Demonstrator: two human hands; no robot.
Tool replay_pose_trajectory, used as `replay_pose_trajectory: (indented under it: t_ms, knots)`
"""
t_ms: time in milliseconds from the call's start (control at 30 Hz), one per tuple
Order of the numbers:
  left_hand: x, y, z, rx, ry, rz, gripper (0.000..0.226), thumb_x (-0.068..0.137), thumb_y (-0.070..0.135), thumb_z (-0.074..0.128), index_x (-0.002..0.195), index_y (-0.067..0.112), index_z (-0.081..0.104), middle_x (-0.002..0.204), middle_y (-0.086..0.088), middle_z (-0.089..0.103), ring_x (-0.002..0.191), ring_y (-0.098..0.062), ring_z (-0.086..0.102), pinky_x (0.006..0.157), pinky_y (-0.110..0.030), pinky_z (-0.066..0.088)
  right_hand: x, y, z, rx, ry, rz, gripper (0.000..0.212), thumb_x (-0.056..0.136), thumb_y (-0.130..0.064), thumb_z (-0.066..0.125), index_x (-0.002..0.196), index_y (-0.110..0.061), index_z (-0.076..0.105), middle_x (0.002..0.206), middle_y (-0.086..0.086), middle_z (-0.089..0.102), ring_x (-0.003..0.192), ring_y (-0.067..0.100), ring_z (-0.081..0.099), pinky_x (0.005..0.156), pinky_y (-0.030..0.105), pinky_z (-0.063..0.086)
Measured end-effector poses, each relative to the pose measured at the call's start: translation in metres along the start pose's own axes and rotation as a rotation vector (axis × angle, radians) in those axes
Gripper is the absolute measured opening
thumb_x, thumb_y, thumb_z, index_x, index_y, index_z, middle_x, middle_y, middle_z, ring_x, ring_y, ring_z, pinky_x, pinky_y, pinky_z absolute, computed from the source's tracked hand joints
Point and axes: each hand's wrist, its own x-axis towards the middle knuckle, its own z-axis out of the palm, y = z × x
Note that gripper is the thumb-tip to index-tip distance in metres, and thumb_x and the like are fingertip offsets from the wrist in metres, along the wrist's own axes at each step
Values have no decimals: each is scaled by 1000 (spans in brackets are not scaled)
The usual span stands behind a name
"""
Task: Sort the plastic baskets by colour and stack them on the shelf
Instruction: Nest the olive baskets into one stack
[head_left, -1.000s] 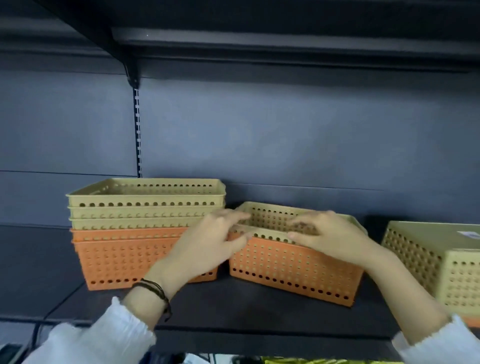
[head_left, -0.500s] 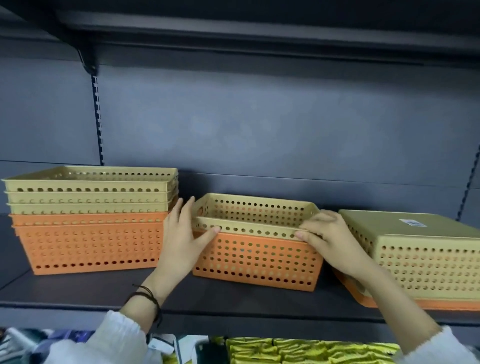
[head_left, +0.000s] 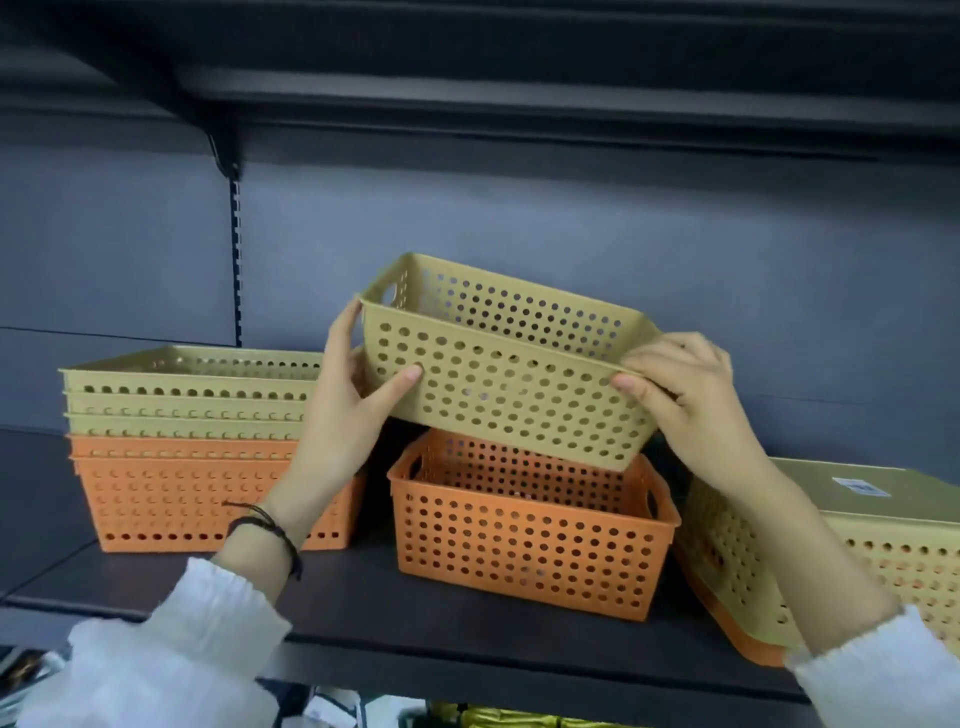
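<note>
I hold a yellow perforated basket (head_left: 511, 384) in the air, tilted, above an orange basket (head_left: 524, 551) that stands on the dark shelf (head_left: 363, 608). My left hand (head_left: 348, 410) grips its left end and my right hand (head_left: 685, 395) grips its right end. To the left stands a stack (head_left: 192, 447) with yellow baskets on top of orange ones. At the right an upside-down yellow basket (head_left: 883, 556) lies over an orange one (head_left: 737, 634), partly hidden by my right arm.
The upper shelf (head_left: 519, 104) hangs overhead, with a slotted upright (head_left: 238, 249) on the grey back wall. Yellow packaged goods (head_left: 519, 719) show on the level below the shelf edge.
Both hands have lifted the yellow basket up out of the orange basket it was nested in. The orange basket stays on the shelf.
</note>
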Motion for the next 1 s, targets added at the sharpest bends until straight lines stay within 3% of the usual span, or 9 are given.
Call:
replay_pose_trajectory:
  t_ms: [167, 267, 367, 433, 467, 567, 700, 800, 1000]
  knots:
    - [34, 9, -39, -51, 69, 87, 71, 90, 13, 65, 150, 26, 30, 118, -3, 71, 108, -18, 68, 90, -47, 56, 43, -29, 31, 28, 240, 37, 28, 88, -39, 54, 103, -25, 74, 109, -12, 53, 109, 16, 39, 96, 36, 29]
    - [43, 5, -61, -18, 161, 124, 70, 89, 14, 67, 150, 25, 33, 115, -3, 72, 107, -17, 69, 91, -46, 55, 65, -59, 63, 249, 344, 227, 22, 85, -32, 65, 106, -34, 67, 126, -5, 40, 120, 18, 34, 105, 22, 27]
    - [47, -2, -81, 61, 234, 157, 67, 90, 16, 66, 149, 29, 37, 122, -5, 70, 113, -15, 66, 98, -42, 52, 86, -85, 100, 538, 256, 471, 50, 79, -33, 74, 122, -44, 50, 146, 2, 21, 129, 11, 34, 111, 28, 28]
    - [54, -7, -100, 112, 258, 168, 66, 90, 20, 65, 148, 34, 38, 128, -7, 67, 118, -15, 63, 102, -41, 49, 95, -97, 123, 588, 273, 495, 63, 76, -35, 75, 129, -46, 43, 144, 0, 26, 121, 7, 46, 106, 31, 37]
    - [58, -10, -112, 125, 267, 161, 66, 90, 20, 65, 148, 35, 37, 125, -8, 68, 117, -17, 64, 101, -42, 49, 99, -104, 133, 596, 291, 489, 67, 76, -35, 75, 133, -43, 41, 142, -2, 30, 116, 1, 47, 101, 25, 39]
    - [67, -20, -153, 149, 270, 123, 65, 91, 18, 65, 146, 39, 38, 108, 0, 74, 103, -17, 70, 90, -47, 54, 111, -126, 156, 561, 340, 445, 70, 77, -32, 75, 137, -33, 40, 141, -6, 35, 116, -4, 39, 98, 16, 30]
    - [71, -38, -196, 203, 237, 64, 62, 93, 22, 62, 145, 44, 37, 101, 12, 75, 96, -11, 72, 85, -40, 57, 123, -155, 185, 539, 353, 408, 71, 77, -32, 75, 137, -29, 40, 142, -7, 40, 128, 5, 37, 109, 31, 30]
    - [76, -56, -222, 172, 253, 11, 60, 93, 22, 63, 141, 48, 40, 94, 19, 76, 93, -5, 72, 89, -43, 56, 126, -168, 208, 555, 293, 431, 71, 76, -35, 75, 138, -32, 40, 140, -10, 48, 129, 9, 42, 108, 42, 36]
    - [79, -87, -258, 284, 219, -26, 58, 91, 29, 65, 143, 42, 42, 73, 38, 67, 86, 12, 66, 75, -17, 52, 118, -185, 240, 551, 218, 471, 67, 80, -35, 72, 139, -32, 41, 140, -13, 46, 128, 3, 40, 109, 35, 34]
